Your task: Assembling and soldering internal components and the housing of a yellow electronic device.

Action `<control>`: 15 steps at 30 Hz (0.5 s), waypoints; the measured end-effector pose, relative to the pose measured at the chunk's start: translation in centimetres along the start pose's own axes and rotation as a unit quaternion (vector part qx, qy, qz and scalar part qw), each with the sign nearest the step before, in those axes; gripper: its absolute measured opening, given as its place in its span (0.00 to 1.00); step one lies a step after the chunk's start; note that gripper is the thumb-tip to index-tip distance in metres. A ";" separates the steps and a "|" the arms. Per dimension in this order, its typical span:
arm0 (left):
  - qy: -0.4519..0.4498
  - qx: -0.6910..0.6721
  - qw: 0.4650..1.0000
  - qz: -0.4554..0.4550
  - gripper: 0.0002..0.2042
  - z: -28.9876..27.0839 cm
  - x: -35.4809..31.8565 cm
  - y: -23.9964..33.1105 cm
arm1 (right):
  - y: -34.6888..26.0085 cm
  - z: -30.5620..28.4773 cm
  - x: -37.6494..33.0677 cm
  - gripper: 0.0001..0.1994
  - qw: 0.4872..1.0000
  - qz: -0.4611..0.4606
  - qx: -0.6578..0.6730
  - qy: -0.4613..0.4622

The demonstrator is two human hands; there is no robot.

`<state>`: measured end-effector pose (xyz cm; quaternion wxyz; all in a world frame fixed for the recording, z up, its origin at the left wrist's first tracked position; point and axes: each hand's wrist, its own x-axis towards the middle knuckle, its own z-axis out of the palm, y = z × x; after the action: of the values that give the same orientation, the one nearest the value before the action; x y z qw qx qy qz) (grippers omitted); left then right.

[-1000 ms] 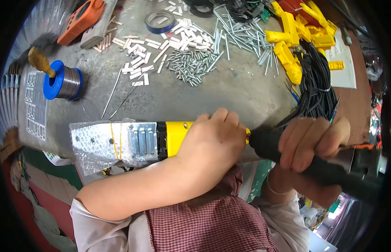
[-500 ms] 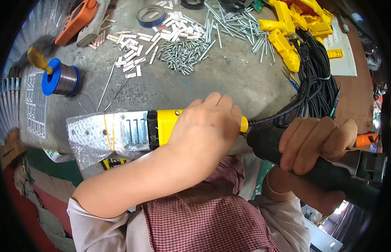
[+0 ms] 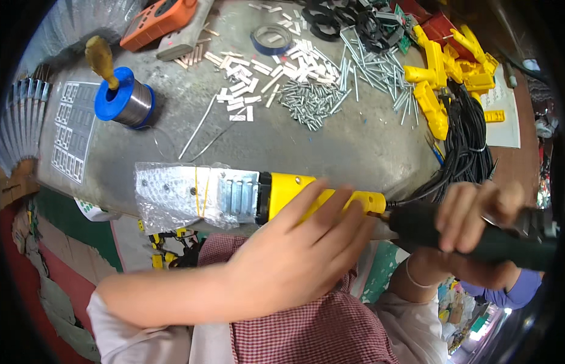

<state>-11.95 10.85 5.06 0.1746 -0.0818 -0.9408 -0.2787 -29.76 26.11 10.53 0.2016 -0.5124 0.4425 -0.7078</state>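
Observation:
My right hand (image 3: 473,221) is wrapped round a dark power screwdriver (image 3: 422,227), which lies level with its bit pointing left. That bit reaches the right end of a yellow handle (image 3: 288,189); whether it sits on a screw cannot be made out. The handle belongs to a corded tool with a flat, slotted metal body (image 3: 237,193), partly covered in bubble wrap (image 3: 167,191) held by yellow bands. My left hand (image 3: 307,249), somewhat blurred, lies over the near side of the handle with its fingers stretched out and apart. Its thumb is hidden.
Beyond the tool lie small metal screws (image 3: 310,100), white strips (image 3: 240,85), long metal rods (image 3: 379,67) and a tape roll (image 3: 270,39). A blue solder spool (image 3: 128,100) stands at left. Yellow shells (image 3: 431,109) and coiled black cables (image 3: 467,139) lie at right. Another person's purple sleeve (image 3: 507,294) shows lower right.
The view has shifted, so the bench stands further right in it. My left hand has moved from closed over the handle to its near side, with fingers straighter. The right hand keeps the screwdriver.

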 end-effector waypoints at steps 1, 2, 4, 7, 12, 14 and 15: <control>0.001 -0.003 1.000 0.009 0.20 -0.5 -2.1 -0.5 | -0.9 0.3 0.3 0.28 1.000 -0.002 -0.011 -0.017; -0.044 0.074 0.996 0.018 0.23 -0.5 -4.5 -1.3 | -0.6 2.0 0.7 0.28 0.997 -0.047 -0.025 0.049; -0.085 0.167 0.982 0.030 0.26 -0.2 -5.7 -1.6 | -1.0 3.2 3.4 0.27 0.996 -0.020 -0.082 -0.030; -0.088 0.153 0.984 0.019 0.28 0.2 -5.6 -1.4 | 2.0 7.7 3.7 0.26 0.988 0.050 0.008 0.144; -0.029 0.114 0.992 0.053 0.18 0.7 -6.1 -2.7 | 4.1 8.6 4.6 0.29 0.996 0.085 0.005 0.006; -0.007 0.114 0.993 0.040 0.17 1.4 -6.4 -2.5 | 4.5 9.1 4.6 0.29 0.997 0.072 -0.024 0.027; 0.012 0.113 0.993 0.043 0.17 1.7 -6.4 -2.3 | 4.6 9.3 4.8 0.29 0.997 0.074 0.005 0.011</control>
<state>-7.09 9.46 0.22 0.2060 -0.0980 -0.9597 -0.1642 -24.07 16.22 10.08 0.2512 -0.4700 0.4774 -0.6987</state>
